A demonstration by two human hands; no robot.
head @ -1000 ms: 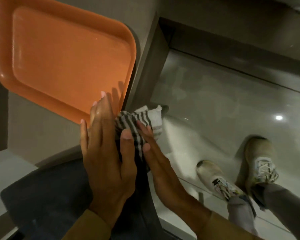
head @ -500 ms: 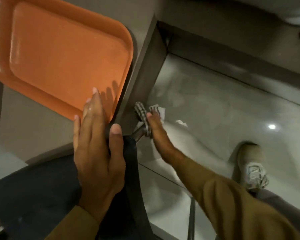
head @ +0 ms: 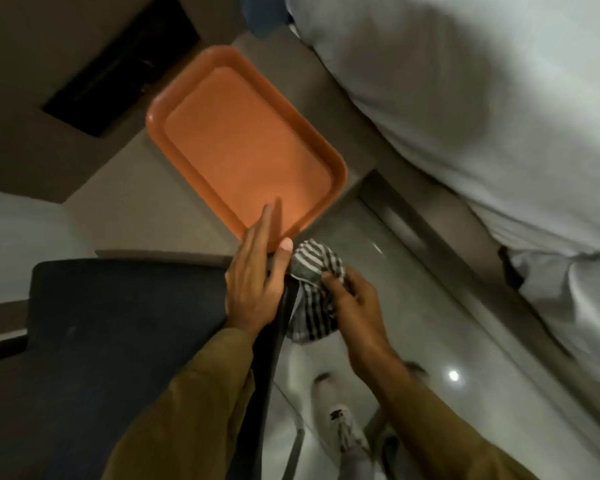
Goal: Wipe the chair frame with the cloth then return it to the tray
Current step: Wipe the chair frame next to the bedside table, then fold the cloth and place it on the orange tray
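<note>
This looks like a bedroom, perhaps a hotel room. A bed (head: 465, 109) with rumpled white bedding fills the space beyond and to the right of the hands, sitting on a low dark base. The floor (head: 388, 258) under the hands is glossy pale tile reflecting a ceiling light. Just ahead of the hands a beige tabletop (head: 125, 188) carries an orange tray (head: 243, 143), and a dark chair (head: 118, 323) stands to their left.

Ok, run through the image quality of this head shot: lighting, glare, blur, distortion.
Head view: dim, warm indoor light; one small bright glare spot on the glossy floor. The shoe and bedding look soft and smeared, while the striped cloth, left hand and orange tray stay readable. Wide-angle lens bends straight edges near the frame borders.
</note>
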